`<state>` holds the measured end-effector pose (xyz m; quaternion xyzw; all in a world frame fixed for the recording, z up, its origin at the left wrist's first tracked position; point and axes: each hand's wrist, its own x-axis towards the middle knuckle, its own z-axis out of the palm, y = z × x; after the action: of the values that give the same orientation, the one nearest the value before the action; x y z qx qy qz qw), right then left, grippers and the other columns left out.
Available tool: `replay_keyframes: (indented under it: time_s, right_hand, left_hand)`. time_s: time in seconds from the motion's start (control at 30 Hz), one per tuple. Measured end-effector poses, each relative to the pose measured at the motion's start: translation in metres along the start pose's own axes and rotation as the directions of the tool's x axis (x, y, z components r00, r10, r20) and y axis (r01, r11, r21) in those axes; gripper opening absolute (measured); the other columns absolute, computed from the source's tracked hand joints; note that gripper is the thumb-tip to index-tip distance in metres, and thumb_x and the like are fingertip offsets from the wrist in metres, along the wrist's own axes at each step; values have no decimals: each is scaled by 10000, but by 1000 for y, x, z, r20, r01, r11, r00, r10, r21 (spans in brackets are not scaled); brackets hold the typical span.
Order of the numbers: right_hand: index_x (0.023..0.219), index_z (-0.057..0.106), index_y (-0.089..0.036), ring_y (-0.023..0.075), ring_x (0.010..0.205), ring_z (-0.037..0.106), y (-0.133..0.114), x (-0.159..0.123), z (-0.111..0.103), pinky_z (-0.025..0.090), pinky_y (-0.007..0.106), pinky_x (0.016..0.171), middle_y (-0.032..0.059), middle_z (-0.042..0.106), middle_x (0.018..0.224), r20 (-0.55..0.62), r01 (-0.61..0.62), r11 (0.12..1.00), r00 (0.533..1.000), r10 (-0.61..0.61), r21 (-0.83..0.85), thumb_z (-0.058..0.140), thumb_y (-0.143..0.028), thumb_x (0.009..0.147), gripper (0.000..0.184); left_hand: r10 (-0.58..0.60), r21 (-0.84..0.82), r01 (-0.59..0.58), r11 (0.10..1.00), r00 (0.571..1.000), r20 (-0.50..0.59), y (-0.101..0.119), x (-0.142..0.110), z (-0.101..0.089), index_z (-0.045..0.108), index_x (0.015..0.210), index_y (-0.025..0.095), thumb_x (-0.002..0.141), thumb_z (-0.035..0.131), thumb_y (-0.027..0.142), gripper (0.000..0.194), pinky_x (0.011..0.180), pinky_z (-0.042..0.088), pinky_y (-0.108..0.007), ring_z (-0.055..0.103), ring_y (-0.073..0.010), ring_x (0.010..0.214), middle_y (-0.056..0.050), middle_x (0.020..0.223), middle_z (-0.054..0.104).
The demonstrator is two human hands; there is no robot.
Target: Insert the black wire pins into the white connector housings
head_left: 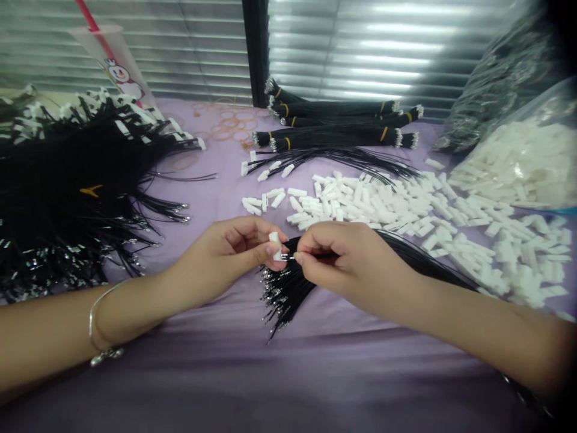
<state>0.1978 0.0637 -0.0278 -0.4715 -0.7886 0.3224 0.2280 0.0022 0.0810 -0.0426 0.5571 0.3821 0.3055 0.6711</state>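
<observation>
Between thumb and fingers, my left hand (pixel 241 245) pinches a small white plastic connector housing (pixel 275 245), held roughly upright. My right hand (pixel 340 255) is closed in a pinch on a thin black wire, whose metal tip (pixel 291 257) points at the housing. Whether the tip touches the housing or has entered it I cannot tell. Under both hands lies a bundle of black wires (pixel 293 294) with silvery crimped ends fanned to the lower left. A spread of loose white housings (pixel 374 201) lies just beyond my right hand.
At left is a large heap of black wires (pixel 54 174), many with white housings. Tied wire bundles (pixel 333 132) lie at the back, beside rubber bands (pixel 232 126). A plastic cup (pixel 117 66) with a red straw stands back left. Bags of housings (pixel 523 162) and wires (pixel 491 78) stand right.
</observation>
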Motion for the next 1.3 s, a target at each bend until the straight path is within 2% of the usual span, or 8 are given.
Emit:
replay_keyframes:
  time_s: [0.27,0.5,0.9,1.13,1.3]
  right_hand:
    - [622,514,-168,44,514,392,0,0,0,300,160,462,-65,471,555,-9,-16,1000,1000,16,27,534,-194,761,143]
    - [632,519,-160,32,514,398,1,0,3,298,159,479,-68,490,570,-45,44,998,998,-46,-40,548,-173,756,129]
    - [641,536,-142,16,569,415,4,1,3,317,130,535,-69,481,609,-56,164,985,985,-162,51,565,-51,714,120]
    - [602,559,-135,17,560,435,2,1,1,331,135,543,-62,495,591,-58,168,983,985,-164,72,573,-35,698,139]
    - [648,612,-143,24,574,456,3,1,2,344,141,550,-54,524,611,-83,158,986,985,-153,53,581,-57,716,114]
  left_hand:
    - [17,5,-17,1000,1000,4,1,-1,1,619,867,124,810,607,126,59,710,519,-149,640,-76,697,-5,739,676]
    - [2,0,-2,1000,1000,-8,1,0,1,611,870,125,808,612,145,65,713,523,-162,649,-86,699,-3,737,678]
    - [-18,-48,18,999,1000,0,-1,1,-1,610,873,129,811,623,170,75,703,528,-134,659,-74,689,15,723,682]
    - [-27,-53,26,998,1000,-12,-3,0,-1,621,878,139,808,628,174,79,700,532,-129,667,-73,692,22,740,689]
    - [-11,-30,10,999,1000,-10,-1,0,1,621,862,127,806,619,142,58,689,530,-122,663,-69,682,20,734,684]
